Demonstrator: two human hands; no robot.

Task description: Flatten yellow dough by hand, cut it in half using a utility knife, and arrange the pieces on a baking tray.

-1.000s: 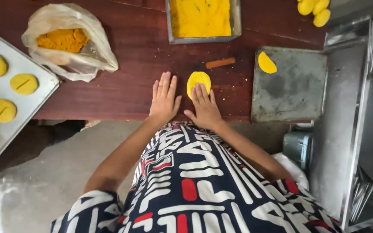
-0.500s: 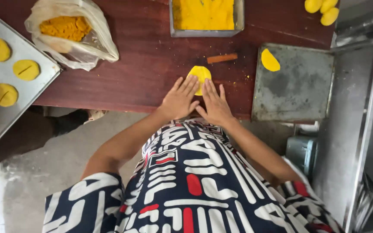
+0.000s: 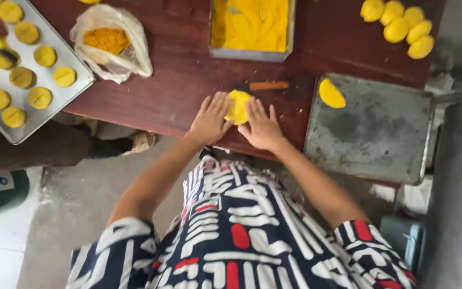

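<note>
The flattened yellow dough round (image 3: 238, 106) lies on the dark red wooden table (image 3: 177, 80), between the left hand (image 3: 210, 119) and right hand (image 3: 260, 124), both spread flat, fingers touching its edges equally.

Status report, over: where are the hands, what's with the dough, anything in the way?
Left hand and right hand flat, open, fingers pressing the yellow dough piece on the table. Small brown stick lies just beyond it, apart. Nothing blocking.
</note>
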